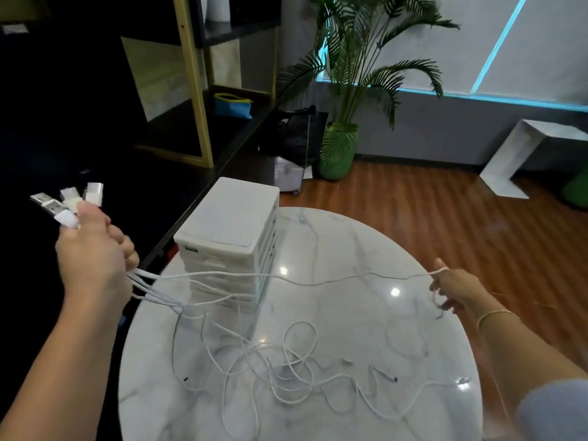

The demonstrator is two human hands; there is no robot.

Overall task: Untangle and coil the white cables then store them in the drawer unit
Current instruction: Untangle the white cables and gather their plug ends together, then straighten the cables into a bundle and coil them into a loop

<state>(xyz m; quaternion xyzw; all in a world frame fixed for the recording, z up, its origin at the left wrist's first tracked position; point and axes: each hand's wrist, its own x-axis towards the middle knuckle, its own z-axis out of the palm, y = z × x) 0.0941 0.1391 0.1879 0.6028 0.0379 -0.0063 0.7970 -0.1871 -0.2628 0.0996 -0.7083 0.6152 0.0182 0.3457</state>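
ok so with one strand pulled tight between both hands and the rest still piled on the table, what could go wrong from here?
1. The taut strand runs from the left hand past the drawer unit to the right hand; more pull may snag or shift the unit.
2. The tangled loops on the marble table could cinch into knots.
3. The left hand bunches several plug ends; one could slip out.

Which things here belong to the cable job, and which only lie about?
Belonging to the job:
- white cables, tangled on the table
- USB plugs, in the left hand
- one strand pulled by the right hand
- drawer unit

Just lying about:
- blue pouch on the shelf
- potted palm
- black bag
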